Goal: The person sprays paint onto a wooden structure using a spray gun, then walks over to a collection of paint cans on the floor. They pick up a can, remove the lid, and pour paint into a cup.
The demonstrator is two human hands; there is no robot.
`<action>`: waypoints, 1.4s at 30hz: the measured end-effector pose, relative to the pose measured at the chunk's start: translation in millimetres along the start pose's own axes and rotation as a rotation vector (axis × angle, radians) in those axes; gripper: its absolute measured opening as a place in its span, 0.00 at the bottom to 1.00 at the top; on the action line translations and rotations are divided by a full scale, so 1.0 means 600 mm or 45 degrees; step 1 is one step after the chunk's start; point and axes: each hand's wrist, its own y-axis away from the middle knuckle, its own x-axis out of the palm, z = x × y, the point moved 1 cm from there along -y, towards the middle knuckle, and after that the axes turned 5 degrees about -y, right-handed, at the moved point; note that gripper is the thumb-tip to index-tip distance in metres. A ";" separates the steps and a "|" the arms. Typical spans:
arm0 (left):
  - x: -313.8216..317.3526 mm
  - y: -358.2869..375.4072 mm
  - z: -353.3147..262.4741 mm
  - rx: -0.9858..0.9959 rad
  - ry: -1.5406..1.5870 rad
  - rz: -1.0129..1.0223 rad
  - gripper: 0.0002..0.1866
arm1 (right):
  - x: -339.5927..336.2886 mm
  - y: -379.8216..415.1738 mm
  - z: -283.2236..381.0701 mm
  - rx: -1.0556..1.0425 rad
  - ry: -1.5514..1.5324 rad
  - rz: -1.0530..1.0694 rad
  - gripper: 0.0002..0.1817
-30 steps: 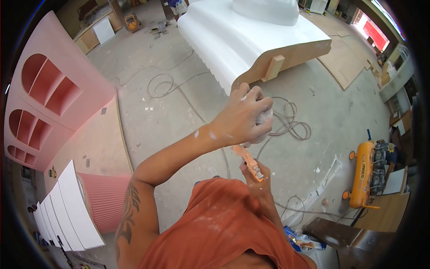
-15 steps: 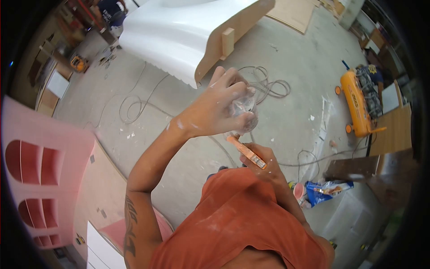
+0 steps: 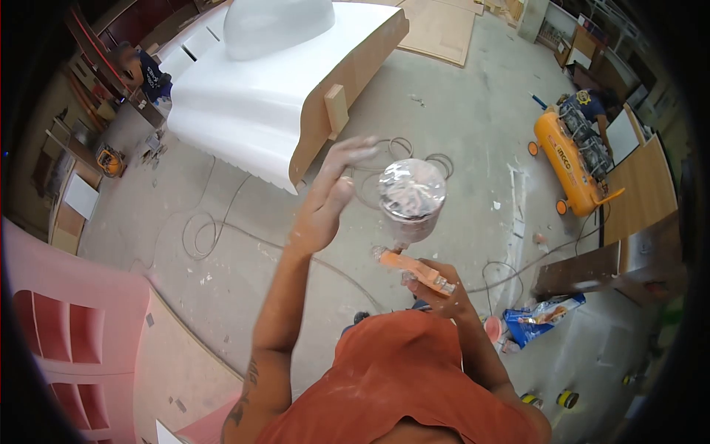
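As you look down past your orange-red shirt (image 3: pixel 403 362), your right hand (image 3: pixel 446 284) is wrapped around the orange spray gun (image 3: pixel 414 268), which sits just beyond the shirt's upper edge. Rising from the gun's far end is its cup (image 3: pixel 409 228), topped with a crinkled, silvery cover (image 3: pixel 412 189). To the left of the gun, your left hand (image 3: pixel 325 200) is raised beside the cup with its fingers extended and its thumb apart; it has hold of nothing, and a strip of floor shows between it and the cup, though blur softens the fingertips. Low to the right of the gun, a blue bag (image 3: pixel 543 321) lies on the floor, next to a small pink container (image 3: pixel 493 328). Well left of the gun stands a pink shelf unit (image 3: pixel 81 333) with divided recesses. A thin hose (image 3: pixel 285 246) runs across the floor left of the gun and loops there. Farther off, to the gun's right, is a yellow-orange air compressor (image 3: pixel 568 163), with a person in dark clothing (image 3: pixel 584 105) bent behind it. Beyond the gun and to its left stands a big white form (image 3: pixel 244 111), with a wooden block (image 3: pixel 336 111) on its brown end panel. A second person (image 3: pixel 148 74) is at that form's far left side, and pale boards (image 3: pixel 436 33) lie straight beyond the gun.
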 end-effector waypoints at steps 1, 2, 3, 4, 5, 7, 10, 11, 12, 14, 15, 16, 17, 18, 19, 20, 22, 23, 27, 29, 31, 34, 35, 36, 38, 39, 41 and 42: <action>0.015 0.028 0.064 -0.247 0.032 -0.238 0.18 | -0.015 -0.013 -0.009 -0.167 -0.076 -0.078 0.12; 0.032 0.068 0.141 -0.494 0.062 -0.478 0.18 | -0.038 -0.026 -0.010 -0.175 -0.086 -0.073 0.12; 0.057 0.106 0.221 -0.577 0.055 -0.543 0.18 | -0.069 -0.038 -0.008 -0.167 -0.083 -0.111 0.13; 0.089 0.147 0.270 -0.825 -0.059 -0.562 0.19 | -0.098 -0.057 -0.008 -0.165 -0.077 -0.146 0.14; 0.137 0.177 0.310 -1.011 -0.038 -0.601 0.20 | -0.125 -0.078 -0.012 -0.257 -0.229 -0.168 0.15; 0.210 0.248 0.413 -1.145 -0.048 -0.413 0.24 | -0.195 -0.112 0.004 -0.235 -0.321 -0.171 0.16; 0.333 0.253 0.489 -1.250 0.032 -0.173 0.23 | -0.316 -0.181 0.013 -0.305 -0.456 -0.197 0.21; 0.365 0.235 0.503 -1.248 0.255 -0.155 0.19 | -0.357 -0.200 0.026 -0.332 -0.464 -0.259 0.23; 0.381 0.208 0.511 -1.242 0.250 -0.155 0.19 | -0.396 -0.214 0.039 -0.351 -0.473 -0.322 0.25; 0.410 0.146 0.526 -1.316 0.002 0.208 0.13 | -0.475 -0.244 0.065 -0.434 -0.553 -0.325 0.25; 0.427 0.112 0.540 -1.370 0.082 0.161 0.11 | -0.519 -0.260 0.073 -0.509 -0.637 -0.330 0.24; 0.447 0.074 0.561 -1.357 0.088 0.165 0.11 | -0.566 -0.272 0.072 -0.516 -0.624 -0.332 0.24; 0.461 0.040 0.582 -1.350 0.083 0.130 0.11 | -0.611 -0.280 0.069 -0.537 -0.614 -0.312 0.25; 0.472 0.012 0.597 -1.354 0.082 0.100 0.10 | -0.646 -0.285 0.066 -0.547 -0.607 -0.298 0.25; 0.483 -0.014 0.607 -1.371 0.098 0.120 0.10 | -0.670 -0.289 0.067 -0.526 -0.601 -0.319 0.25; 0.496 -0.044 0.622 -1.353 0.133 0.099 0.12 | -0.693 -0.293 0.071 -0.547 -0.594 -0.391 0.25; 0.536 -0.104 0.655 -1.291 0.211 0.060 0.15 | -0.748 -0.299 0.079 -0.613 -0.551 -0.532 0.26; 0.557 -0.125 0.667 -1.282 0.236 0.086 0.15 | -0.775 -0.301 0.076 -0.628 -0.476 -0.568 0.25; 0.593 -0.175 0.737 -1.316 0.307 0.017 0.24 | -0.850 -0.319 0.058 -0.569 -0.415 -0.656 0.25; 0.604 -0.227 0.801 -1.373 0.360 -0.035 0.28 | -0.897 -0.351 0.042 -0.426 -0.421 -0.778 0.26; 0.592 -0.264 0.829 -1.484 0.674 0.055 0.33 | -0.932 -0.378 0.018 -0.376 -0.397 -0.773 0.26; 0.623 -0.401 0.840 -1.083 0.847 -0.014 0.34 | -0.980 -0.425 -0.021 -0.287 -0.326 -0.773 0.26; 0.627 -0.476 0.823 -0.924 0.707 -0.008 0.31 | -1.007 -0.448 -0.045 -0.225 -0.326 -0.754 0.27; 0.627 -0.554 0.796 -0.757 0.564 -0.007 0.29 | -1.033 -0.470 -0.065 -0.170 -0.320 -0.733 0.28; 0.623 -0.692 0.765 -0.597 0.508 0.026 0.26 | -1.073 -0.524 -0.103 -0.183 -0.275 -0.670 0.27; 0.623 -0.748 0.756 -0.461 0.436 0.081 0.24 | -1.097 -0.545 -0.129 -0.156 -0.184 -0.619 0.26; 0.618 -0.850 0.753 -0.356 0.229 0.134 0.21 | -1.138 -0.611 -0.131 -0.154 -0.088 -0.538 0.25; 0.616 -0.895 0.763 -0.292 0.022 0.233 0.19 | -1.150 -0.643 -0.124 -0.105 -0.104 -0.504 0.23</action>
